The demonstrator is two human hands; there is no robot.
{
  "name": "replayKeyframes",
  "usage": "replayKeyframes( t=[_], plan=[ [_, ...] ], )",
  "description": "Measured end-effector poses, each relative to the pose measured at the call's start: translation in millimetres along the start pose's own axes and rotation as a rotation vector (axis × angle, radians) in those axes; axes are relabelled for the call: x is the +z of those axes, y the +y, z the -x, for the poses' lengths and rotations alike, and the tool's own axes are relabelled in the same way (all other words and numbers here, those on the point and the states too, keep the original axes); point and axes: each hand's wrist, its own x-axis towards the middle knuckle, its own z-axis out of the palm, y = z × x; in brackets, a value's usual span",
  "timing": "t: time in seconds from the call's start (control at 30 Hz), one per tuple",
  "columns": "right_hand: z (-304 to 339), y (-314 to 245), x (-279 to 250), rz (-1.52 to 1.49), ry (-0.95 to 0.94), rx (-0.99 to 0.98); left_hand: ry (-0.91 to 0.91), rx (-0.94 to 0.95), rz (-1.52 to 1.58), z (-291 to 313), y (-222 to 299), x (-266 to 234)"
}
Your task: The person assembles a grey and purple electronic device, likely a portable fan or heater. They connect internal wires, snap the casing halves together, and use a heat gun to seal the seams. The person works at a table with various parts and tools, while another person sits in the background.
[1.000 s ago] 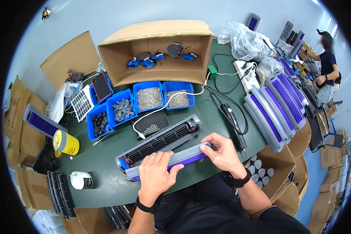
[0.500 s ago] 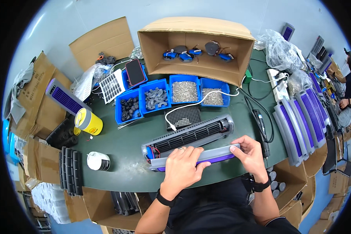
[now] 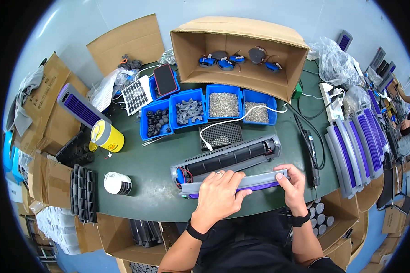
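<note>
A grey-and-purple fan front panel [image 3: 255,182] lies tilted along the near side of a long grey fan housing [image 3: 272,144]. My left hand [image 3: 221,193] is wrapped over the panel's middle, fingers on its upper edge and thumb along the near side. Its right end is pinched between the thumb and fingers of my right hand [image 3: 294,189]. Inside the housing lies a black fan roller [image 3: 232,158]. At the housing's left end sit a blue motor part [image 3: 181,175] and red wires, partly hidden by the panel.
Blue bins [image 3: 187,107] of small parts stand behind the housing, below a cardboard box [image 3: 241,79] holding motors. A power screwdriver [image 3: 311,159] lies to the right, near stacked purple-grey panels [image 3: 351,154]. Leftward are a yellow canister [image 3: 109,136], a white jar [image 3: 117,183] and black rollers [image 3: 83,193].
The whole view has shifted, so things sit slightly farther right. The roller's blades show less distinctly than before. Both hands keep hold of the panel.
</note>
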Motion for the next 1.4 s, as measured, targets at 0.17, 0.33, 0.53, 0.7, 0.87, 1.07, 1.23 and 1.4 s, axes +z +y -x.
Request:
replayKeyframes(
  t=[0.17, 0.33, 0.53, 0.7, 0.87, 1.07, 1.23, 1.4],
  plan=[
    [1.3, 5.2, 3.8, -0.018, 0.037, -0.038, -0.016, -0.014, 0.0, 0.5, 0.7, -1.1],
    [1.0, 4.3, 8.9, -0.055, 0.076, -0.043, -0.004, -0.012, -0.011, 1.6, 0.5, -0.6],
    [-1.5, 11.2, 9.0, -0.019, 0.095, -0.091, -0.012, -0.016, -0.006, -0.8, 1.4, -2.1],
    [-0.4, 4.7, 13.3, -0.04, 0.114, -0.082, -0.019, -0.018, 0.005, 0.9, 0.5, -0.6],
    [-0.9, 8.2, 12.3, -0.025, 0.118, -0.092, -0.025, -0.018, -0.007, 1.6, 0.3, -1.1],
    [0.2, 10.5, 11.4, -0.023, 0.127, -0.093, -0.018, -0.01, -0.015, 3.6, 1.1, -0.2],
    [-1.9, 10.2, 11.0, -0.013, 0.107, -0.093, -0.02, -0.002, -0.031, 4.6, 2.7, 0.8],
    [19.7, -10.9, 10.0, -0.038, 0.093, -0.257, -0.019, -0.019, 0.13, -2.1, -1.9, -12.8]
  ],
)
